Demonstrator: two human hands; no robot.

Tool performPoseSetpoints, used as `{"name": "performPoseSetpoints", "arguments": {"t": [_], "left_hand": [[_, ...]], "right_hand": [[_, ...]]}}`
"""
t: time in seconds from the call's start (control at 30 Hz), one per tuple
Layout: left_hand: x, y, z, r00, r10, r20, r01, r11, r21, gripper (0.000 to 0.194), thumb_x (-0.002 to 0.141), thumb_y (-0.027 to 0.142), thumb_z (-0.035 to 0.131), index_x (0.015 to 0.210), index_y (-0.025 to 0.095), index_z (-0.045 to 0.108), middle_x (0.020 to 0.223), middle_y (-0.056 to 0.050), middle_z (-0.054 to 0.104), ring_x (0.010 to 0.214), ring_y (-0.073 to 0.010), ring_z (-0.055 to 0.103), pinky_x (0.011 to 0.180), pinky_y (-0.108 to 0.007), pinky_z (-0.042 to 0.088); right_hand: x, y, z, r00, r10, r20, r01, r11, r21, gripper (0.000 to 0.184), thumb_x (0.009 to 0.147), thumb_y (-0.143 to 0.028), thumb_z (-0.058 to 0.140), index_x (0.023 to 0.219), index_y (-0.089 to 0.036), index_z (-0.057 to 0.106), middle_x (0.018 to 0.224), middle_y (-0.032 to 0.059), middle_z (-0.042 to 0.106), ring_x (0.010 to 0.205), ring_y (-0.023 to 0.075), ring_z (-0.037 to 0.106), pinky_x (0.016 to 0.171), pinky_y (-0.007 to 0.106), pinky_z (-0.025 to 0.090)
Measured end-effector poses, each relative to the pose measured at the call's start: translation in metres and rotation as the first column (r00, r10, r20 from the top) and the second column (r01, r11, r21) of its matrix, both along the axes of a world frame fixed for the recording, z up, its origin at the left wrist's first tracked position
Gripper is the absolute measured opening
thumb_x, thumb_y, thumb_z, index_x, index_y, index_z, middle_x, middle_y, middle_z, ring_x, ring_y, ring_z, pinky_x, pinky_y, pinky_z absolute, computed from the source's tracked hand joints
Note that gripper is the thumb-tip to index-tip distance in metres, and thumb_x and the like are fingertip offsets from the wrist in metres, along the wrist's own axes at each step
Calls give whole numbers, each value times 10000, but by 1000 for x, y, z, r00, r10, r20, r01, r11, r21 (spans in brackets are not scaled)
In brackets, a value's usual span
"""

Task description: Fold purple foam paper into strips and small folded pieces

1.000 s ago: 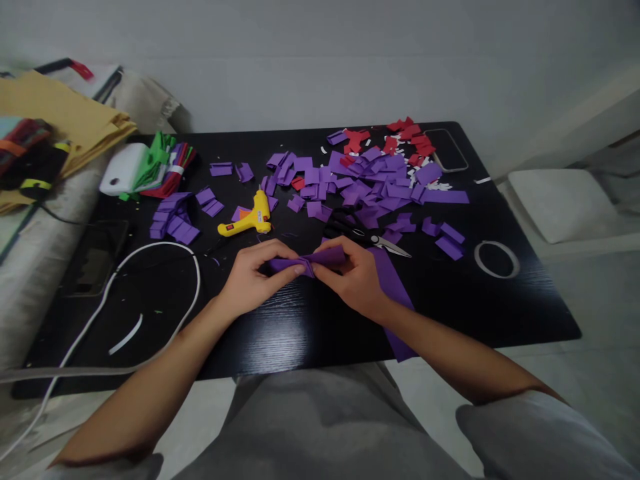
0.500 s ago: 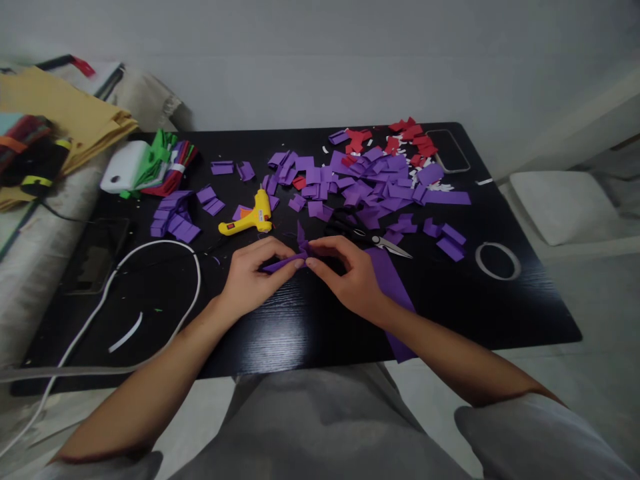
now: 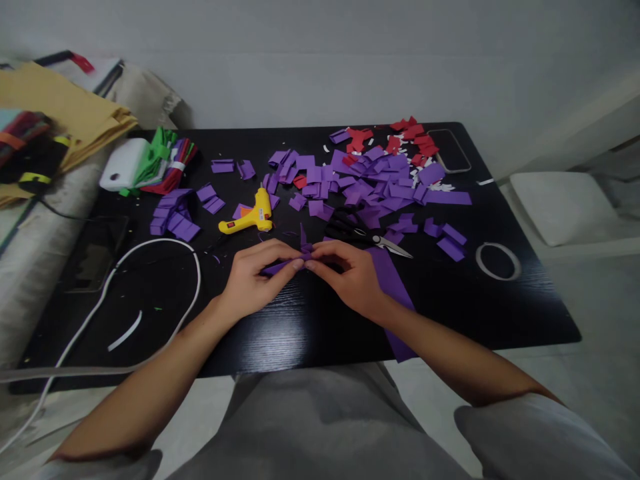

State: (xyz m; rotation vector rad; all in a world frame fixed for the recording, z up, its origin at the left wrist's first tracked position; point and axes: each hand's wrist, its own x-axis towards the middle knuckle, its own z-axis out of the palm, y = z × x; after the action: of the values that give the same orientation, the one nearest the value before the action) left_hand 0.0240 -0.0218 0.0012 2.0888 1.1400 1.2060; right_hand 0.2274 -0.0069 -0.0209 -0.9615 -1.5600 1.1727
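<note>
Between my two hands is a small folded purple piece (image 3: 305, 251), paper or felt, pinched close above the black table (image 3: 280, 340). My left hand (image 3: 257, 272) grips its left part between thumb and fingers. From the other side, my right hand (image 3: 345, 270) pinches it with thumb and forefinger, the fingertips of both hands nearly meeting. A narrow purple flap stands up from the middle; much of the piece is hidden by my fingers. A long purple strip (image 3: 393, 287) lies partly beneath my right hand and wrist. Black-handled scissors (image 3: 373, 239) lie just beyond that hand.
A yellow glue gun (image 3: 257, 215) lies beyond my left hand. Many folded purple pieces (image 3: 370, 180) and red scraps (image 3: 417, 137) cover the back. At left are a white cable (image 3: 199, 273), a dark phone (image 3: 95, 253) and bundled coloured strips (image 3: 160, 163). A tape ring (image 3: 517, 267) lies right.
The upright purple flap between my fingertips has tilted and sits slightly lower. My fingers have shifted a little; both hands keep their hold in the same place.
</note>
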Motion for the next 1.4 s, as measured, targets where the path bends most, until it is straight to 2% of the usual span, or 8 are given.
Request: {"name": "performPoseSetpoints", "arguments": {"t": [0.2, 0.37, 0.5, 0.6, 0.87, 1.2, 1.4], "left_hand": [[1, -3, -1, 995, 99, 34, -96, 992, -77, 195, 889, 228, 767, 1072, 193, 712, 913, -14, 788, 794, -142, 745, 781, -259, 604], [-1, -2, -6, 991, 130, 36, -125, 987, -103, 249, 873, 277, 785, 1083, 194, 681, 916, -21, 774, 799, -152, 744, 789, -286, 620], [0, -2, -7, 990, 125, 68, -115, 984, -134, 240, 866, 284, 798, 1049, 195, 671, 904, -23, 776, 810, -154, 751, 786, -285, 624], [2, -3, -6, 986, 122, 112, -101, 979, -179, 239, 861, 299, 806, 1026, 194, 668, 898, -25, 777, 795, -153, 751, 767, -285, 624], [5, -2, -9, 956, 163, 246, -86, 951, -296, 251, 831, 315, 836, 974, 189, 673, 854, -7, 755, 777, -142, 737, 762, -276, 618], [4, 0, -11, 945, 215, 244, -133, 940, -313, 293, 805, 372, 858, 997, 199, 721, 852, -10, 750, 770, -152, 728, 765, -291, 628], [3, -1, -8, 960, 188, 206, -118, 943, -311, 292, 833, 342, 844, 1081, 211, 764, 869, -18, 780, 778, -156, 739, 801, -297, 625]], "right_hand": [[0, 0, 0, 999, -14, 43, 13, 1000, 25, 55, 892, -288, 769, 911, -240, 747, 958, 24, 784, 912, 194, 746, 857, 344, 619], [-1, -1, -1, 999, -28, 45, 28, 1000, 1, 102, 912, -322, 747, 970, -242, 720, 945, 19, 764, 869, 180, 742, 827, 327, 633], [0, -1, -1, 999, -52, -14, 52, 998, -33, 185, 906, -341, 756, 1052, -243, 699, 1012, 26, 766, 911, 176, 754, 875, 327, 646], [0, 0, 0, 999, -53, -8, 53, 998, -37, 158, 919, -318, 741, 1060, -246, 732, 1026, 26, 780, 917, 176, 762, 868, 326, 653], [1, -1, 5, 999, -32, 35, 31, 999, 29, 175, 926, -237, 719, 1083, -261, 791, 1080, 26, 803, 975, 186, 766, 880, 332, 658], [1, -2, 3, 997, 51, -59, -51, 999, 5, 308, 847, -278, 828, 1149, -281, 772, 1168, 33, 770, 1019, 200, 756, 916, 365, 677], [2, -2, 1, 999, 28, -34, -28, 1000, 11, 288, 850, -248, 828, 1132, -277, 777, 1123, 22, 787, 953, 185, 764, 888, 349, 672]]}}
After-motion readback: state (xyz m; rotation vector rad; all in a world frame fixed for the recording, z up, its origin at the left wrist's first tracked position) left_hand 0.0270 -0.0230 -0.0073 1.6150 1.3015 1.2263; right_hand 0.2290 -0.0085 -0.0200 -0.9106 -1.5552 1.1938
